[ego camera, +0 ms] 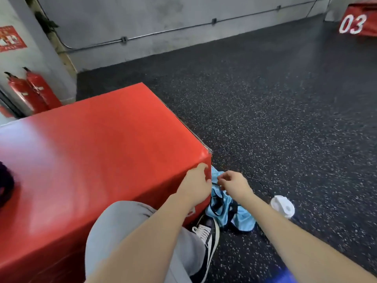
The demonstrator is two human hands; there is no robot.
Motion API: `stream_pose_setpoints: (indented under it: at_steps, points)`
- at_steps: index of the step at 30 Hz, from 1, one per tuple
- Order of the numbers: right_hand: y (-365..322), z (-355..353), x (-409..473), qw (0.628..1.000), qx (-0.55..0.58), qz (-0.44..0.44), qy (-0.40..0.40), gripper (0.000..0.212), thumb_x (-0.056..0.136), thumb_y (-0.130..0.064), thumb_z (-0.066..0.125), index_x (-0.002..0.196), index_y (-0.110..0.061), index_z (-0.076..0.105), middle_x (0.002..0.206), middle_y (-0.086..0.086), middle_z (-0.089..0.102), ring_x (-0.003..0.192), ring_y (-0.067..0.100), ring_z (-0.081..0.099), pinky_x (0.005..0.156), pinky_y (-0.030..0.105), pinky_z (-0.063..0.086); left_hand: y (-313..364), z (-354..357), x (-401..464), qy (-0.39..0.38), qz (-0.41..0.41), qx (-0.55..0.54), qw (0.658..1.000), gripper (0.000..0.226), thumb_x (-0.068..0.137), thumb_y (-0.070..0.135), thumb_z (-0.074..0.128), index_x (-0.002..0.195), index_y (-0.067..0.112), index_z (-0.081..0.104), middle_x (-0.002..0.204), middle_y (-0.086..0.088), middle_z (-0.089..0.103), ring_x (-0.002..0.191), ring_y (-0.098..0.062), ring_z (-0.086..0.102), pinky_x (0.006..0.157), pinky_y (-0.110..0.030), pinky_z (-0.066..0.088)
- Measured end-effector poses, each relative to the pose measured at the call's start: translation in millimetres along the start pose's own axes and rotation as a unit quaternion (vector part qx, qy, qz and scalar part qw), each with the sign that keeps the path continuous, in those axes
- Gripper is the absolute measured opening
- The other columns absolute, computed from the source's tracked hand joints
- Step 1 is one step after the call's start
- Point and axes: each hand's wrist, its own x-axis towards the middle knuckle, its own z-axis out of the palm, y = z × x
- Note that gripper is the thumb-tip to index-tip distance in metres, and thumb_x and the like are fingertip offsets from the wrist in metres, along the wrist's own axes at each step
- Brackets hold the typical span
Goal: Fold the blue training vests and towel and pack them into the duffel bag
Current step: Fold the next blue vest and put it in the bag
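Note:
A crumpled heap of light blue training vests (228, 211) with black trim lies on the floor against the near right corner of a red padded box (98, 144). My right hand (234, 185) hovers over the top of the heap, fingers curled, pinching the vest's upper edge. My left hand (195, 183) rests on the box's corner just left of the vests, fingers relaxed and holding nothing. A dark bag-like shape (5, 186) sits on the box at the far left edge, mostly cut off. No towel is in view.
My bent knee in grey trousers (126, 225) and a black-and-white sneaker (208, 235) are below the hands. A white lidded cup (283, 205) lies on the speckled rubber floor right of the vests. Two fire extinguishers (30, 90) stand at the left wall; another red box (359, 21) sits far right.

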Motion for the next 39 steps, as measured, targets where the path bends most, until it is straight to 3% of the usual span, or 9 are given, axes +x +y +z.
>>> stream_pose_setpoints:
  at_steps: [6,11,13,17,20,24,28,33,39]
  points:
    - [82.6,9.8,30.4,0.996,-0.010,0.081,-0.031,0.017,0.086,-0.009,0.063,0.076,-0.023,0.065,0.079,0.004,0.074,0.077,0.026,0.072,0.076,0.041,0.060,-8.0,62.6,27.3,-0.140,-0.033,0.035,0.989,0.050,0.090,0.021,0.056,0.140,0.021,0.047,0.113,-0.009,0.066,0.105,-0.030,0.062,0.092,-0.039,0.052]
    - [126.3,32.3,53.5,0.991,-0.020,0.123,-0.051,0.017,0.089,-0.015,0.064,0.075,-0.025,0.062,0.081,0.008,0.074,0.079,0.027,0.071,0.077,0.039,0.059,-23.4,100.5,55.7,-0.193,-0.078,0.067,0.976,0.052,0.095,0.018,0.057,0.145,0.022,0.043,0.133,-0.015,0.057,0.119,-0.035,0.058,0.096,-0.037,0.049]
    - [144.6,45.2,68.5,0.989,-0.027,0.134,-0.063,0.018,0.088,-0.015,0.064,0.076,-0.028,0.060,0.087,0.010,0.074,0.082,0.029,0.072,0.079,0.043,0.059,-30.6,114.8,65.2,-0.203,-0.096,0.071,0.972,0.050,0.094,0.017,0.057,0.142,0.021,0.045,0.132,-0.015,0.058,0.117,-0.035,0.058,0.098,-0.041,0.050]
    - [156.4,62.8,96.0,0.987,-0.042,0.133,-0.085,0.007,0.087,-0.020,0.062,0.092,-0.025,0.060,0.088,0.008,0.072,0.077,0.023,0.066,0.069,0.031,0.051,-38.6,137.7,84.2,-0.207,-0.134,0.068,0.967,0.042,0.094,0.019,0.058,0.135,0.019,0.049,0.129,-0.013,0.061,0.115,-0.034,0.060,0.096,-0.043,0.051]
    - [166.9,69.4,116.0,0.986,-0.038,0.135,-0.093,0.021,0.086,-0.024,0.066,0.107,-0.024,0.063,0.087,0.007,0.073,0.079,0.022,0.069,0.072,0.036,0.057,-40.1,154.9,97.1,-0.196,-0.157,0.060,0.966,0.042,0.094,0.022,0.061,0.134,0.019,0.050,0.129,-0.012,0.061,0.117,-0.033,0.059,0.099,-0.042,0.050]
    - [186.0,76.0,134.1,0.985,-0.051,0.113,-0.123,0.024,0.082,-0.024,0.072,0.104,-0.025,0.063,0.083,0.007,0.074,0.070,0.022,0.073,0.075,0.043,0.061,-41.6,168.4,105.3,-0.200,-0.185,0.071,0.960,0.045,0.094,0.021,0.061,0.137,0.021,0.048,0.131,-0.012,0.059,0.119,-0.033,0.058,0.098,-0.042,0.051]
    - [186.9,82.2,139.0,0.981,-0.096,0.092,-0.138,0.027,0.084,-0.020,0.074,0.110,-0.022,0.065,0.085,0.000,0.071,0.074,0.018,0.071,0.077,0.034,0.057,-48.1,172.5,103.5,-0.208,-0.187,0.091,0.956,0.047,0.095,0.019,0.057,0.140,0.022,0.045,0.134,-0.011,0.058,0.123,-0.034,0.056,0.097,-0.042,0.050]
    - [183.1,83.1,139.9,0.982,-0.123,0.088,-0.112,0.004,0.090,-0.021,0.068,0.092,-0.022,0.071,0.088,-0.001,0.072,0.085,0.019,0.066,0.077,0.033,0.055,-50.9,167.2,100.7,-0.207,-0.189,0.103,0.954,0.046,0.094,0.016,0.055,0.138,0.022,0.045,0.134,-0.010,0.057,0.122,-0.033,0.056,0.096,-0.040,0.049]
    - [166.1,56.5,127.6,0.990,-0.086,0.054,-0.095,0.010,0.089,-0.013,0.061,0.083,-0.010,0.069,0.081,0.008,0.070,0.071,0.018,0.060,0.070,0.034,0.049,-43.1,152.0,91.8,-0.195,-0.190,0.087,0.958,0.046,0.093,0.013,0.054,0.137,0.023,0.046,0.133,-0.010,0.058,0.120,-0.032,0.057,0.094,-0.039,0.048]
